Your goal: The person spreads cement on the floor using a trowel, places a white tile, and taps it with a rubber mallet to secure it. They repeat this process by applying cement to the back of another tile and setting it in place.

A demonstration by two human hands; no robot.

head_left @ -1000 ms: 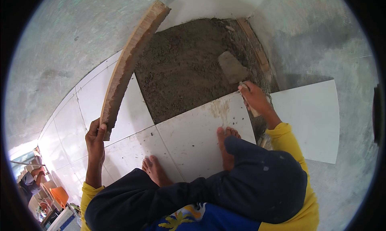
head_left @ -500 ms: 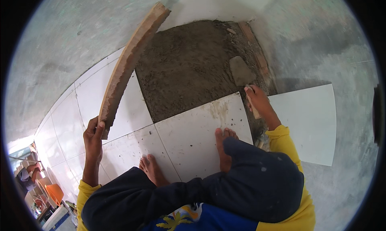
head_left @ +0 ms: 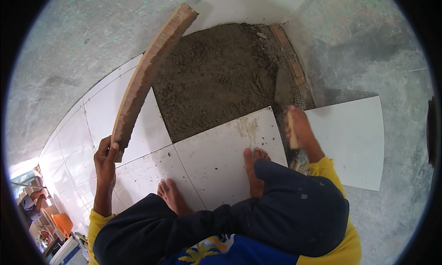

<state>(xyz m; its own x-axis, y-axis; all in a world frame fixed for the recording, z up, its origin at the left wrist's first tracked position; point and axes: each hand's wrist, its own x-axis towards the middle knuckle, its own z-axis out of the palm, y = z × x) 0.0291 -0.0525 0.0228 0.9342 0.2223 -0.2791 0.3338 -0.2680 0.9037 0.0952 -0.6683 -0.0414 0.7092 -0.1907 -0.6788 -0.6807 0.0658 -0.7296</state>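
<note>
**Evidently, a trowel (head_left: pixel 282 87) pointed along the right edge of the mortar bed (head_left: pixel 212 76)**

The right hand (head_left: pixel 301 128) was near the lower right corner of the mortar bed, and its fingers were closed around the wooden handle of the trowel. From this hand the blade lay forward and slightly to the left, with the long axis running away from the person, along the bed's right side. The blade looked narrow, so it was probably turned toward its edge; whether it touched the mortar, I cannot tell.

The left hand (head_left: pixel 107 158) was beyond the lower left corner of the mortar bed, well apart from it, so the right hand was the nearer one. It grasped the lower end of a wooden board (head_left: pixel 142 73), whose long axis rose from the hand toward the bed's far left corner, passing in front of its left edge. White floor tiles (head_left: pixel 221 154) bordered the bed on its near and left sides, and a loose white tile (head_left: pixel 352 140) was to its right.
</note>
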